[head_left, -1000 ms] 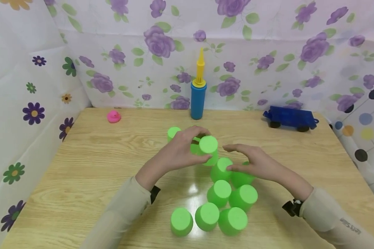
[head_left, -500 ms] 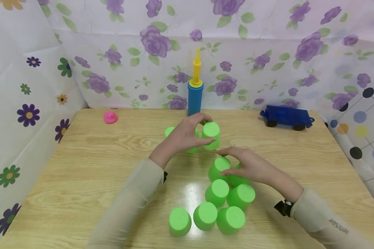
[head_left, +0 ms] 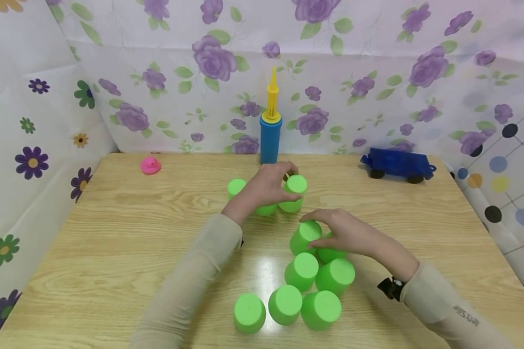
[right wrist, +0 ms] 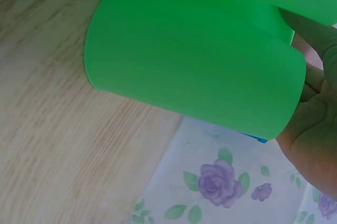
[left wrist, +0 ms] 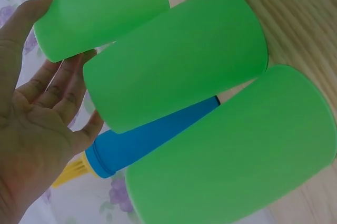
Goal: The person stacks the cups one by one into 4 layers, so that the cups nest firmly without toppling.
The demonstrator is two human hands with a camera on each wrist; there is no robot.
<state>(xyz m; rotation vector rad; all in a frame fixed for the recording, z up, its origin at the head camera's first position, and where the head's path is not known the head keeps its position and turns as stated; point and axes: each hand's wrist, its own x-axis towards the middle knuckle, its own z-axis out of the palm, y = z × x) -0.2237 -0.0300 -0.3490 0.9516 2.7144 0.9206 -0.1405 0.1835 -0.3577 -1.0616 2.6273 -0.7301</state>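
Upside-down green cups stand on the wooden table. In the head view, my left hand (head_left: 266, 186) holds a green cup (head_left: 296, 184) by its upper end, thumb in front and fingers behind. That cup stands at the right end of a back row, beside a middle cup (head_left: 266, 211) and a left cup (head_left: 237, 186). The left wrist view shows the held cup (left wrist: 105, 13) between thumb and fingers. My right hand (head_left: 349, 232) grips another cup (head_left: 303, 238) near its top. Beneath that hand, a neighbouring cup (head_left: 332, 254) is partly covered; it fills much of the right wrist view.
Several more green cups (head_left: 302, 271) stand close together at the front. A blue and yellow hand pump (head_left: 270, 140) is upright at the back. A pink toy duck (head_left: 150, 165) sits back left, a blue toy wagon (head_left: 397, 163) back right. Flowered sheets (head_left: 166, 72) hang behind the table.
My left hand has carried its cup back and lowered it beside the other two in the back row. My right hand has moved a little left and forward around its cup.
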